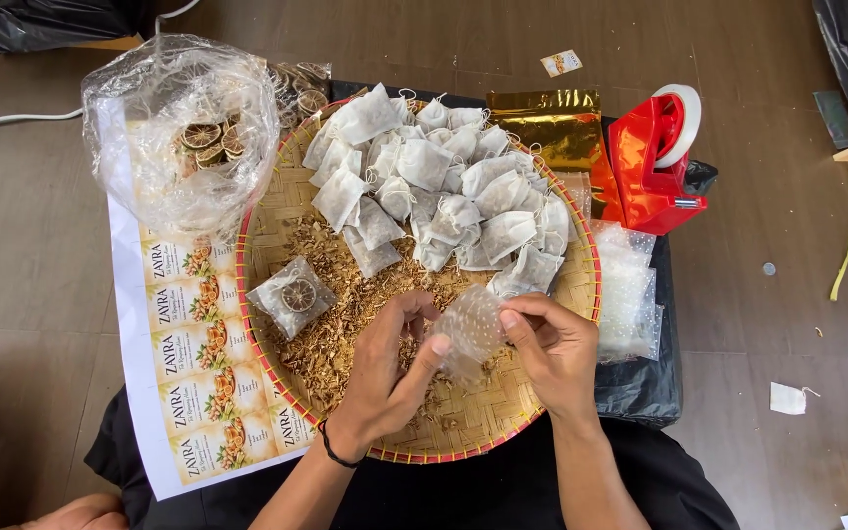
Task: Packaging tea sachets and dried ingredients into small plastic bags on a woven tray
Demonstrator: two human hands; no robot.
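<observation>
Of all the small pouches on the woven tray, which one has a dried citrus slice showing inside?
The clear pouch lying alone at the tray's left side; the piled white pouches are opaque.

A grey-brown wood-grain plank floor (pixel 777 226) fills the room in even daylight, scattered with small paper scraps (pixel 787 397) and a white cable (pixel 12 116).

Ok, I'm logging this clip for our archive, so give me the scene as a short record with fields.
left hand: pinches small clear dotted bag
right hand: grips same bag's other side
tray: round woven tray, red rim
in tray: filled white sachets, loose dried shreds, packet with dried citrus slice
beside tray: red tape dispenser, label sheet
</observation>
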